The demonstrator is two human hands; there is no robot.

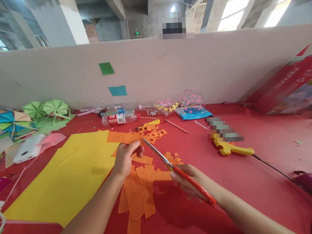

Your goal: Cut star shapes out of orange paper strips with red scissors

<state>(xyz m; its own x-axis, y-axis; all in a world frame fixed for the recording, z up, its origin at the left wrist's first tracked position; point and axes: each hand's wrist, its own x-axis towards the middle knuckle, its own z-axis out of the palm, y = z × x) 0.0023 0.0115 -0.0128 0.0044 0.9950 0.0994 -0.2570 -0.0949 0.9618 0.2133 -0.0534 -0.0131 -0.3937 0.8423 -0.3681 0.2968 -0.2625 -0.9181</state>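
Note:
My left hand (125,158) pinches an orange paper sheet (120,136) near its right end, holding it just above the red table (263,153). My right hand (189,181) grips red-handled scissors (173,168); their blades point up and left and meet the paper right beside my left fingers. Under both hands lies a pile of orange paper strips (140,193). Small orange cut-out stars (173,157) lie beside the blades. More orange paper punched with star holes (152,131) lies just beyond.
A big yellow sheet (68,176) covers the table's left. Folded green and blue paper fans (42,113) and a white device (28,148) sit far left. A plastic bottle (120,118), star packets (194,112), a yellow glue gun (232,149) and a red box (289,87) stand before a white partition (169,68).

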